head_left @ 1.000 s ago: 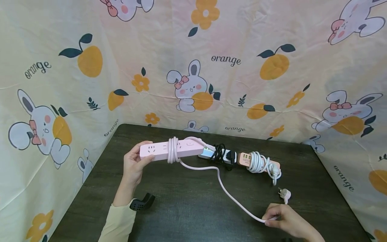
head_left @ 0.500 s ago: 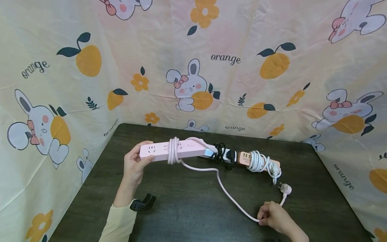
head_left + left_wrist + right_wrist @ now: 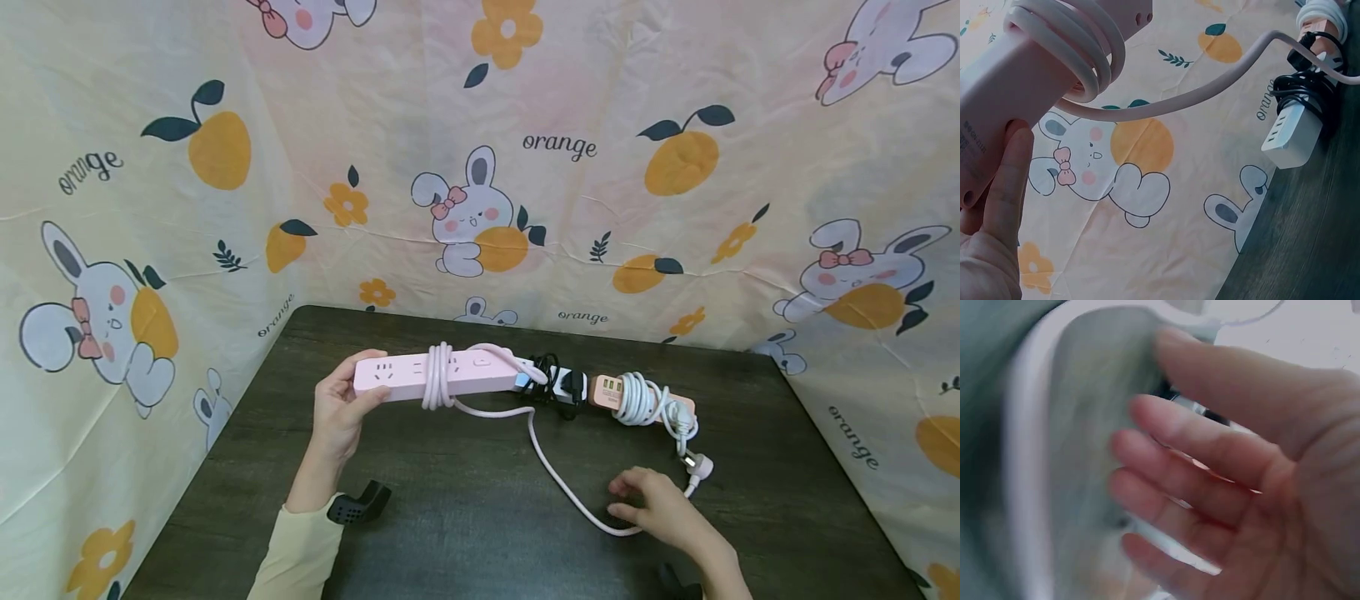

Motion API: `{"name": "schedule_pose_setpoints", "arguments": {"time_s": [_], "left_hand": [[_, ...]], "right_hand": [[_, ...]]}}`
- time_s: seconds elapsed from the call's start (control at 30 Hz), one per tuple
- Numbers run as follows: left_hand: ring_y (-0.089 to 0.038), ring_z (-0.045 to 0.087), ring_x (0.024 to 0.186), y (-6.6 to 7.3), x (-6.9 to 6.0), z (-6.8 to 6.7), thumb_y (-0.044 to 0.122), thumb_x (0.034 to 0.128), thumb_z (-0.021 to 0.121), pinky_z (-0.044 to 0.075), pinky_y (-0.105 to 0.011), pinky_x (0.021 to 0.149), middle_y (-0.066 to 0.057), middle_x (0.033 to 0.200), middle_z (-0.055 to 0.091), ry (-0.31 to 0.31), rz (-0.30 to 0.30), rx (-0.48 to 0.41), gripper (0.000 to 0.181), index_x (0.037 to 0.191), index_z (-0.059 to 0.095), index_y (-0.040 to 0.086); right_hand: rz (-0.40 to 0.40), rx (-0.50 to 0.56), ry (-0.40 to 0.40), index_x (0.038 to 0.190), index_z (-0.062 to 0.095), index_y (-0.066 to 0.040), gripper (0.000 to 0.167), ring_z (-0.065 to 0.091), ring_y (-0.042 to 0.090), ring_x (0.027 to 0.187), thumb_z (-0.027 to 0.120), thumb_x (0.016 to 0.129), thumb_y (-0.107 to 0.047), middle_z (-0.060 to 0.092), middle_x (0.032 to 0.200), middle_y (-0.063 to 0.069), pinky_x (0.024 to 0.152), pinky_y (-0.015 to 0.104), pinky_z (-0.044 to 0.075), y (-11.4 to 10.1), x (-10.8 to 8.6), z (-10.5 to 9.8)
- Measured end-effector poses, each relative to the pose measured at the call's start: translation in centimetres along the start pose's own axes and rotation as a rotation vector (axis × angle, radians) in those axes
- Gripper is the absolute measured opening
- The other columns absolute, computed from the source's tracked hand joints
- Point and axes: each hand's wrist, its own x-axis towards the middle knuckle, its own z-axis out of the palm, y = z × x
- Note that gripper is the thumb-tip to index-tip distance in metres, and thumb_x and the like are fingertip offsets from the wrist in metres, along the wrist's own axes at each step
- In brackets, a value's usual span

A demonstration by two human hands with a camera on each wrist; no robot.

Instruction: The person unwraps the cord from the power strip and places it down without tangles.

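My left hand (image 3: 339,412) grips the left end of a pink power strip (image 3: 401,375), raised above the table. Several turns of its pale pink cord (image 3: 438,377) wrap round the strip's middle. The loose length of cord (image 3: 558,479) droops to the right and passes under my right hand (image 3: 663,508). Its plug (image 3: 699,467) sits just beyond that hand. In the right wrist view, the right hand's (image 3: 1254,469) thumb and fingers stand apart with nothing between them; the cord (image 3: 1025,456) is a blurred loop off the fingertips. The left wrist view shows fingers (image 3: 1013,169) against the strip's underside.
Behind the pink strip's right end lies a white power strip (image 3: 558,387) wound with black cord. An orange-pink power strip (image 3: 605,393) wrapped in white cord lies right of it. The dark table (image 3: 450,517) meets a printed cloth (image 3: 570,192) at its back and sides.
My right hand has let go of the cord and moved left and away from me. The plug has shifted towards the orange-pink strip. The left hand and pink strip have moved slightly right.
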Motion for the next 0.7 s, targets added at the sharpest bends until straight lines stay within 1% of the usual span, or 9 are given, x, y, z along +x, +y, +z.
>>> {"name": "schedule_pose_setpoints", "arguments": {"time_s": [0.07, 0.17, 0.23, 0.33, 0.4, 0.5, 0.57, 0.63, 0.7], "left_hand": [[-0.011, 0.06, 0.087, 0.0, 0.0, 0.1, -0.023, 0.0743, 0.058, 0.053, -0.021, 0.071, -0.006, 0.1, 0.063, -0.008, 0.002, -0.007, 0.038, 0.107, 0.062, -0.004], [-0.011, 0.059, 0.086, -0.1, 0.0, 0.3, -0.022, 0.0746, 0.058, 0.053, -0.021, 0.07, -0.005, 0.099, 0.064, -0.02, -0.002, -0.013, 0.038, 0.107, 0.063, -0.003], [-0.011, 0.059, 0.086, -0.1, 0.0, 0.4, -0.022, 0.0746, 0.059, 0.053, -0.021, 0.07, -0.005, 0.099, 0.064, -0.026, -0.006, -0.014, 0.039, 0.108, 0.063, -0.002], [-0.011, 0.059, 0.086, -0.2, 0.0, 0.6, -0.021, 0.0746, 0.059, 0.053, -0.021, 0.07, -0.005, 0.099, 0.063, -0.031, -0.011, -0.011, 0.039, 0.108, 0.063, -0.002], [-0.011, 0.059, 0.086, -0.2, -0.1, 0.6, -0.021, 0.0745, 0.059, 0.053, -0.021, 0.07, -0.005, 0.099, 0.063, -0.034, -0.011, -0.009, 0.038, 0.108, 0.063, -0.003], [-0.011, 0.06, 0.086, -0.2, -0.1, 0.6, -0.021, 0.0744, 0.059, 0.053, -0.021, 0.07, -0.005, 0.099, 0.064, -0.039, -0.011, -0.005, 0.038, 0.108, 0.063, -0.003], [-0.011, 0.059, 0.086, -0.2, -0.1, 0.6, -0.021, 0.0744, 0.059, 0.053, -0.021, 0.071, -0.005, 0.1, 0.064, -0.042, -0.011, -0.001, 0.039, 0.108, 0.063, -0.002], [-0.011, 0.059, 0.086, -0.2, -0.2, 0.6, -0.021, 0.0742, 0.06, 0.053, -0.021, 0.071, -0.005, 0.1, 0.064, -0.044, -0.011, 0.004, 0.039, 0.108, 0.063, -0.002], [-0.01, 0.06, 0.086, -0.2, -0.2, 0.5, -0.021, 0.074, 0.06, 0.053, -0.021, 0.071, -0.004, 0.1, 0.064, -0.045, -0.012, 0.005, 0.039, 0.108, 0.063, -0.002]], "right_hand": [[-0.077, -0.029, 0.11, 0.093, 0.067, -0.005, 0.019, 0.061, 0.017, 0.081, 0.075, 0.078, -0.014, 0.065, 0.089, 0.001, 0.069, 0.034, 0.051, -1.2, 1.6, 0.2], [-0.172, -0.046, 0.266, 0.104, 0.066, -0.003, 0.029, 0.061, 0.021, 0.093, 0.075, 0.077, -0.01, 0.065, 0.099, 0.004, 0.077, 0.039, 0.05, -3.4, 4.3, 0.9], [-0.212, -0.038, 0.329, 0.112, 0.064, -0.002, 0.036, 0.058, 0.023, 0.103, 0.075, 0.078, -0.01, 0.063, 0.109, 0.007, 0.083, 0.042, 0.048, -4.7, 6.2, 1.5], [-0.235, -0.011, 0.336, 0.121, 0.06, -0.003, 0.041, 0.053, 0.025, 0.114, 0.071, 0.083, -0.014, 0.058, 0.122, 0.009, 0.09, 0.045, 0.045, -6.5, 8.9, 2.3], [-0.266, -0.002, 0.317, 0.122, 0.06, -0.004, 0.039, 0.052, 0.025, 0.115, 0.068, 0.086, -0.016, 0.058, 0.123, 0.01, 0.092, 0.046, 0.044, -7.3, 10.5, 2.7], [-0.33, 0.014, 0.291, 0.113, 0.065, -0.005, 0.027, 0.057, 0.022, 0.104, 0.066, 0.088, -0.014, 0.065, 0.111, 0.008, 0.086, 0.044, 0.046, -8.0, 12.4, 3.1], [-0.358, 0.029, 0.276, 0.103, 0.069, -0.006, 0.016, 0.059, 0.018, 0.091, 0.066, 0.088, -0.013, 0.067, 0.099, 0.005, 0.079, 0.039, 0.047, -8.3, 13.0, 3.3], [-0.361, 0.062, 0.265, 0.093, 0.07, -0.007, 0.008, 0.057, 0.014, 0.081, 0.066, 0.087, -0.011, 0.067, 0.09, 0.002, 0.071, 0.033, 0.047, -8.3, 13.2, 3.3], [-0.345, 0.097, 0.269, 0.088, 0.07, -0.009, 0.005, 0.054, 0.01, 0.075, 0.067, 0.087, -0.011, 0.066, 0.086, -0.001, 0.065, 0.029, 0.046, -8.2, 13.2, 3.4]]}}
